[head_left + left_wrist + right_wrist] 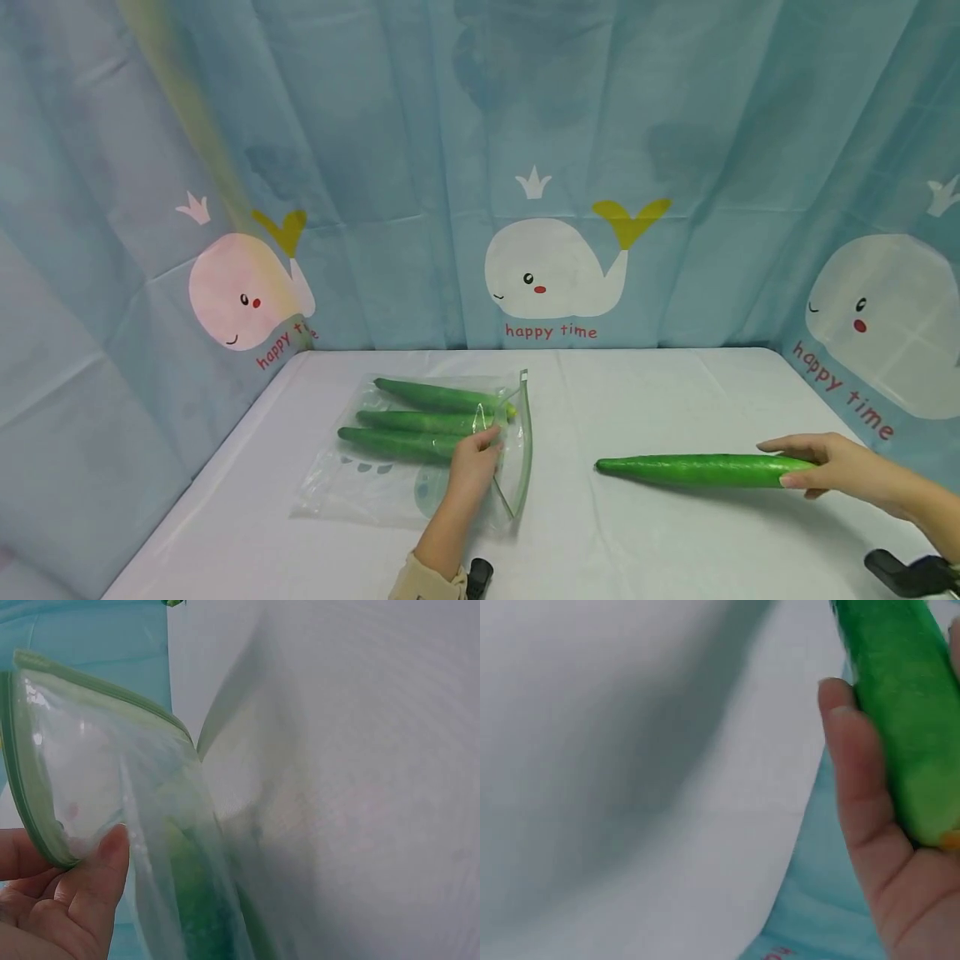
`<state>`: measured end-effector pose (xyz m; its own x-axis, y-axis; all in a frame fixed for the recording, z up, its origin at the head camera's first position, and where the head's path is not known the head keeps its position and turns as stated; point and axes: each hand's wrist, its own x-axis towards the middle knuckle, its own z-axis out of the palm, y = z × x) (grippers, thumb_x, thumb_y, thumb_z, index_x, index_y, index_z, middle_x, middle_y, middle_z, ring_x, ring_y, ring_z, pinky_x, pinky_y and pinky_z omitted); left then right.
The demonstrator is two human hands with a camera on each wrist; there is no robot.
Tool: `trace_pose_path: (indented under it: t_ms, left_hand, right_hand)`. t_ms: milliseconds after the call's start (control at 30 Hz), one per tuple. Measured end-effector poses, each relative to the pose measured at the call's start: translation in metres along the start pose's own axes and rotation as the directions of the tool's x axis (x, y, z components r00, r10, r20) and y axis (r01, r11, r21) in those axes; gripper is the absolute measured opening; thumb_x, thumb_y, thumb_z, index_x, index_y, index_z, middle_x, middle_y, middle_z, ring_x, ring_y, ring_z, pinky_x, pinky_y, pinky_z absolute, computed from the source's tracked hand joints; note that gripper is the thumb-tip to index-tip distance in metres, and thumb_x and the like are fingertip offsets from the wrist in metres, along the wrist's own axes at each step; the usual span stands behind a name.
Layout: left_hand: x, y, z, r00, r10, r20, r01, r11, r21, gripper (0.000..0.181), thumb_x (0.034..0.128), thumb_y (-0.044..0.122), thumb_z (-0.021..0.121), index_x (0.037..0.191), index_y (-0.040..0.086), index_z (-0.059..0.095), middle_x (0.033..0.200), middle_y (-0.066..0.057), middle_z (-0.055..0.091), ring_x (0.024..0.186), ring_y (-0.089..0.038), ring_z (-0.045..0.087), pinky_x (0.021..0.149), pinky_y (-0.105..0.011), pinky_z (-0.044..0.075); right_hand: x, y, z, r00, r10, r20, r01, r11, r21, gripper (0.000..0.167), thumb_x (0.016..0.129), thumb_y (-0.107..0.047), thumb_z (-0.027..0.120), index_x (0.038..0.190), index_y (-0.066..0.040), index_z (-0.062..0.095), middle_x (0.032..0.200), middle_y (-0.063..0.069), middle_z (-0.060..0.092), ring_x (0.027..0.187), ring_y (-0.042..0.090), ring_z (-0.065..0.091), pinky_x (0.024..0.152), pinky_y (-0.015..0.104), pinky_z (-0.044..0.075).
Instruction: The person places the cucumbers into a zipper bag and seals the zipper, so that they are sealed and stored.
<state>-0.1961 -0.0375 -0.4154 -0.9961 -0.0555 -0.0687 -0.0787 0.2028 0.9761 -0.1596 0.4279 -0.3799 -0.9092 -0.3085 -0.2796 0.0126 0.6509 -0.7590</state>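
Observation:
A clear zip bag with a green zip edge lies on the left half of the table, three green cucumbers inside it. My left hand pinches the bag near its mouth; in the left wrist view the thumb and a finger of the left hand grip the film beside the parted zip edge. On the right, my right hand holds another cucumber by its right end, tip pointing left. Thumb and fingers of the right hand lie along both sides of the cucumber.
A white cloth covers the table. Behind and at both sides hangs a blue curtain printed with whales. Dark straps or mounts show by the left wrist and right wrist.

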Motion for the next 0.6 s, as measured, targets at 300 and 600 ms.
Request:
trace_pose_path:
  t_ms: [300,600]
  left_hand:
    - [0.000,-0.001,0.000,1.000,0.018,-0.005,-0.018,1.000,-0.005,0.036,0.0927,0.000,0.056,0.128,-0.009,0.057,0.134,-0.027,0.052,0.100,-0.029,0.057,0.066,-0.026,0.048]
    - [-0.001,0.002,-0.002,0.999,0.036,-0.002,-0.036,0.999,-0.014,0.036,0.0931,-0.001,0.055,0.128,-0.010,0.057,0.135,-0.027,0.052,0.112,-0.033,0.054,0.068,-0.028,0.050]
  right_hand:
    - [0.010,0.001,0.010,0.999,-0.018,0.030,0.000,0.852,0.524,0.026,0.103,-0.015,0.049,0.103,-0.033,0.068,0.100,0.005,0.063,0.091,0.019,0.068,0.077,0.032,0.056]
    - [0.023,-0.012,0.033,0.996,-0.001,0.087,-0.059,0.721,0.690,0.019,0.103,-0.019,0.050,0.102,-0.011,0.067,0.099,0.010,0.060,0.092,0.021,0.069,0.084,0.033,0.055]
